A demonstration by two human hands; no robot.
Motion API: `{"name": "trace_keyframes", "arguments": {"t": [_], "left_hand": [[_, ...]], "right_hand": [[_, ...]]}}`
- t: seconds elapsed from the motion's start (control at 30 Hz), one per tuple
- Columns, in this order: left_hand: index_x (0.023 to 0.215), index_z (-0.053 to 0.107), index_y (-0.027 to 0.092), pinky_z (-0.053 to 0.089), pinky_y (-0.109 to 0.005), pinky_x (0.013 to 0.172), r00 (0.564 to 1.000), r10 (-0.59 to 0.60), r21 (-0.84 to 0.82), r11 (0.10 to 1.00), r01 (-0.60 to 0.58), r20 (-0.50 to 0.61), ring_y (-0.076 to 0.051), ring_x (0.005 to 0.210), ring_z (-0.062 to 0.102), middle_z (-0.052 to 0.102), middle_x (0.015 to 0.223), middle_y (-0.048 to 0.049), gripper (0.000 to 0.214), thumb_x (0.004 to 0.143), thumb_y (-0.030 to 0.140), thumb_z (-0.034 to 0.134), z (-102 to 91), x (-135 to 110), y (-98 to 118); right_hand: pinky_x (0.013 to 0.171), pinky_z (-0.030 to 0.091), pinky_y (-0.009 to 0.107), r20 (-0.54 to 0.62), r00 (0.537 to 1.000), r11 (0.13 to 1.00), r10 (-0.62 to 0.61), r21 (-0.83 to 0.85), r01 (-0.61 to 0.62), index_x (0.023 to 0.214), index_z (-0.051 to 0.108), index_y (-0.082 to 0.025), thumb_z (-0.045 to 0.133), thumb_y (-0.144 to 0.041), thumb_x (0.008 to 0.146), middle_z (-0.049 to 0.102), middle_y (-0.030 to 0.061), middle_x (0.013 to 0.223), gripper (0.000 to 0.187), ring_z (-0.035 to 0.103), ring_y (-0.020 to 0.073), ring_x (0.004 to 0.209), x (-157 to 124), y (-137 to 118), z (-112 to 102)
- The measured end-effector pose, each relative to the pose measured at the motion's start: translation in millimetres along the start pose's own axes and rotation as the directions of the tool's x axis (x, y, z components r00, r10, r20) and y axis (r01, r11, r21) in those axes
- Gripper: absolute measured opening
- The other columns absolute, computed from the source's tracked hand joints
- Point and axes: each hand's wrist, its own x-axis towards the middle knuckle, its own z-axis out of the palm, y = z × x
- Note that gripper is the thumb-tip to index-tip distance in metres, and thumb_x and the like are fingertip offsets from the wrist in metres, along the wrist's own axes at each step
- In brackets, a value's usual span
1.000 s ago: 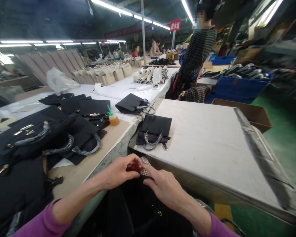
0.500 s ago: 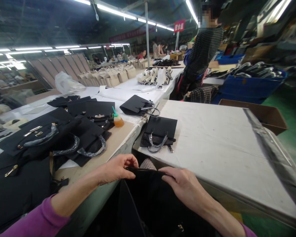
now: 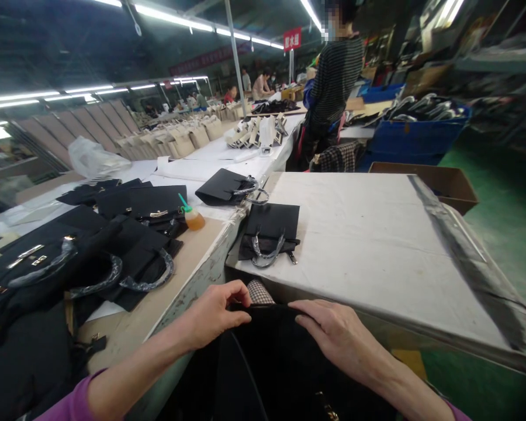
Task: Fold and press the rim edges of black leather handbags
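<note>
A black handbag is at the bottom middle of the head view, close to my body, its far edge raised between my two hands. My left hand pinches the left end of that edge between thumb and fingers. At the right end, my right hand grips the same edge, thumb on the near side. A gold metal fitting shows low on the bag. Beyond my hands, a black bag with plastic-wrapped handles lies on the right table. The bag's lower part is lost in shadow.
Black bag pieces with wrapped handles pile on the left table beside a glue bottle with a green nozzle. Another black bag lies farther back. A co-worker stands beyond the pale-covered table. A cardboard box is at the right.
The view has turned slightly right, so the tables and bags appear farther left. Both hands keep hold of the bag's edge, with little change in their grip.
</note>
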Motion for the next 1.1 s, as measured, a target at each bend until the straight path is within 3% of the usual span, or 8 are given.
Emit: {"name": "trace_keyframes", "arguments": {"t": [0.2, 0.47, 0.73, 0.97, 1.1], "left_hand": [[0.083, 0.063, 0.021, 0.041, -0.028, 0.073, 0.986, 0.105, 0.478, 0.878, -0.03, -0.13, -0.018, 0.081, 0.064, 0.07, 0.084, 0.002, 0.004, 0.083, 0.017, 0.063, 6.2, 3, 5], [0.086, 0.064, 0.02, 0.042, -0.027, 0.074, 0.988, 0.149, 0.65, 0.756, -0.08, -0.051, -0.019, 0.083, 0.066, 0.071, 0.089, -0.0006, 0.006, 0.087, 0.016, 0.06, 7.4, 7, 4], [0.08, 0.062, 0.02, 0.041, -0.026, 0.071, 0.989, 0.146, 0.647, 0.756, -0.103, -0.014, -0.018, 0.079, 0.063, 0.068, 0.084, -0.0008, 0.01, 0.086, 0.015, 0.056, 5.4, 7, 9], [0.085, 0.056, 0.023, 0.042, -0.026, 0.067, 0.99, 0.054, 0.416, 0.909, 0.003, -0.126, -0.018, 0.076, 0.063, 0.067, 0.079, 0.0022, 0.014, 0.075, 0.014, 0.059, 11.3, 4, 8], [0.082, 0.056, 0.022, 0.044, -0.026, 0.065, 0.989, 0.045, 0.284, 0.959, -0.003, -0.141, -0.018, 0.072, 0.063, 0.068, 0.078, 0.0013, 0.011, 0.074, 0.015, 0.059, 15.4, 2, 3]], "right_hand": [[0.084, 0.054, 0.038, 0.009, 0.998, 0.998, -0.062, -0.013, 0.062, 0.116, 0.066, -0.023, 0.051, -0.017, 0.096, 0.075, 0.006, 0.106, 0.026, 0.071, 0.0244, 0.093, 6, 3, 3], [0.08, 0.055, 0.041, 0.036, 0.997, 0.997, -0.069, -0.032, 0.07, 0.116, 0.067, -0.022, 0.05, -0.017, 0.096, 0.074, 0.0065, 0.099, 0.026, 0.071, 0.0266, 0.09, 4, 1, 4], [0.083, 0.055, 0.042, 0.026, 0.998, 0.997, -0.06, -0.047, 0.061, 0.116, 0.066, -0.021, 0.048, -0.019, 0.097, 0.074, 0.0085, 0.102, 0.026, 0.07, 0.0265, 0.092, 0, 3, 5], [0.093, 0.052, 0.044, 0.024, 0.996, 0.996, -0.083, -0.038, 0.084, 0.123, 0.059, -0.017, 0.055, -0.011, 0.091, 0.067, 0.0115, 0.119, 0.034, 0.063, 0.0273, 0.107, 9, -2, 2], [0.098, 0.048, 0.041, 0.076, 0.99, 0.993, -0.121, 0.005, 0.121, 0.115, 0.063, -0.017, 0.061, -0.01, 0.088, 0.065, 0.0112, 0.121, 0.029, 0.06, 0.0263, 0.111, 24, -14, 4]]}}
